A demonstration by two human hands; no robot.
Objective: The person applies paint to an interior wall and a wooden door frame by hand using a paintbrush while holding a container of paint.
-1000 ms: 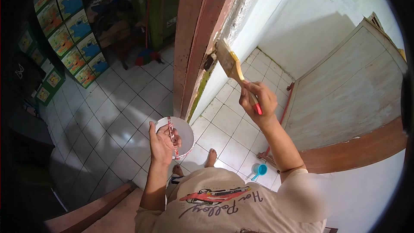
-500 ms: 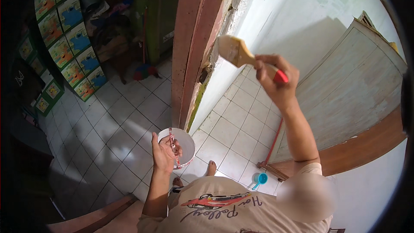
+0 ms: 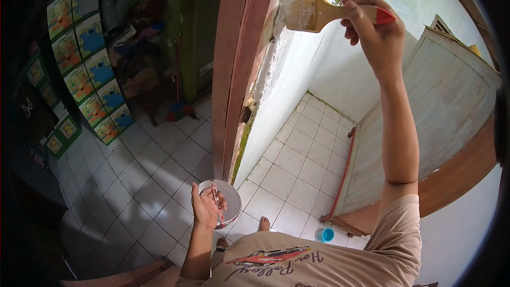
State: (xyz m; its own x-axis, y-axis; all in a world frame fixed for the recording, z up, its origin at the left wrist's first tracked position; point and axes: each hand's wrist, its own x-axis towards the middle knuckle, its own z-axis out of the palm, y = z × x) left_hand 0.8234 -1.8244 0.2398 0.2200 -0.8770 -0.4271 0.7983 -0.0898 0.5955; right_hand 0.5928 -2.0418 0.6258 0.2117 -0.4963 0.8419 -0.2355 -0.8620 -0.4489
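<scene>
My right hand (image 3: 378, 32) is raised and closed round the wooden handle of a wide paintbrush (image 3: 317, 14) with a red handle end. The brush's pale bristles point left, at or right by the rough, crumbling plaster edge (image 3: 276, 40) of the white wall; whether they touch it I cannot tell. Low down, my left hand (image 3: 204, 208) is palm up, with its fingers curled under the patterned strap of a white bucket (image 3: 234, 197). The thumb stands apart from the fingers. The bucket's inside looks pale, and its contents cannot be made out.
A reddish-brown door frame (image 3: 241, 48) runs beside the plaster edge. To the right leans a large weathered wooden panel (image 3: 425, 122). A blue dipper (image 3: 325, 235) sits on the white tiled floor (image 3: 289, 180) near my feet. Drawers with cartoon pictures (image 3: 93, 69) stand at the left.
My right hand has carried the paintbrush higher along the wall edge, and the arm is straighter. In the picture, the bucket and my left hand sit lower, as does the floor.
</scene>
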